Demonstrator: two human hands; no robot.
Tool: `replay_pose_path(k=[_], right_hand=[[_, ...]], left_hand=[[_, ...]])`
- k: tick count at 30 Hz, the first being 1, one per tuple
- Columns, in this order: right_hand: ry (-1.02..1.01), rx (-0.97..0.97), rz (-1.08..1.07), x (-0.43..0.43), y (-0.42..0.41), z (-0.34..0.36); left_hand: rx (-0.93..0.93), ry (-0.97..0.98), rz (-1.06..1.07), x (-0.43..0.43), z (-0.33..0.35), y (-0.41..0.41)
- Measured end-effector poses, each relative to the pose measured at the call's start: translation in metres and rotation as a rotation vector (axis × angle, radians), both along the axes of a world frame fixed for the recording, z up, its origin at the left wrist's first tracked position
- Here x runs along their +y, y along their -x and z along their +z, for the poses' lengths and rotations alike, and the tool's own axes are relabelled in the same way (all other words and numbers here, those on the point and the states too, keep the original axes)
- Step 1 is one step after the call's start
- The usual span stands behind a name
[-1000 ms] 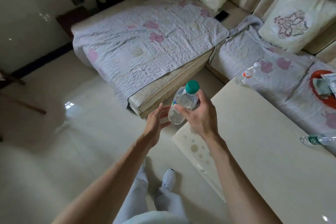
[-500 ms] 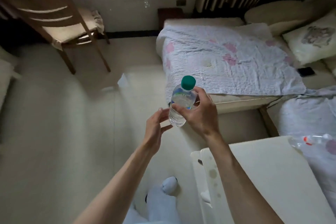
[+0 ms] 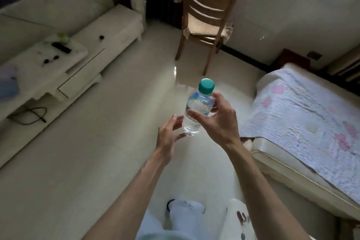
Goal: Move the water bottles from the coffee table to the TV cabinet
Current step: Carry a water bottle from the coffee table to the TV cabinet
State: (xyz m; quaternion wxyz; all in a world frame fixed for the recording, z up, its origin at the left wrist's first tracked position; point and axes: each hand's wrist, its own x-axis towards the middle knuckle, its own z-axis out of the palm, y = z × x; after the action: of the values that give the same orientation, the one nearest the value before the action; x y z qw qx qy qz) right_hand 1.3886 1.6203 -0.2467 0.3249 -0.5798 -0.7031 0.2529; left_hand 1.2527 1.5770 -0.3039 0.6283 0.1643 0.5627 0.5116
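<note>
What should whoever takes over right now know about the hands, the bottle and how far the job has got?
Right hand: gripping the water bottle around its middle, upright, green cap up, in the air over the floor.
Left hand: open, fingers close to the bottle's base; I cannot tell whether they touch it.
TV cabinet: ahead to the left, no bottle seen on it.
Done: one bottle is off the coffee table, which is out of view.
Left: walk over, set the bottle on the cabinet, return for any others.

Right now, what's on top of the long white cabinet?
On the TV cabinet lie a dark remote-like bar, a few small dark bits, something green and a purple-blue bundle. Its inside stays hidden.
</note>
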Motion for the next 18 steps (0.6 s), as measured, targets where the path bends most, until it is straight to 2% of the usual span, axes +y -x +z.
replay_pose_path(k=[8, 12, 18], right_hand=[[0.000, 0.013, 0.341, -0.041, 0.181, 0.008], [0.037, 0.018, 0.506, -0.065, 0.263, 0.011], [0.118, -0.007, 0.781, -0.093, 0.375, 0.014]], left_hand=[[0.045, -0.046, 0.295, -0.086, 0.010, 0.162], [0.077, -0.099, 0.463, -0.130, 0.017, 0.225], [0.118, -0.064, 0.736, -0.182, 0.011, 0.301]])
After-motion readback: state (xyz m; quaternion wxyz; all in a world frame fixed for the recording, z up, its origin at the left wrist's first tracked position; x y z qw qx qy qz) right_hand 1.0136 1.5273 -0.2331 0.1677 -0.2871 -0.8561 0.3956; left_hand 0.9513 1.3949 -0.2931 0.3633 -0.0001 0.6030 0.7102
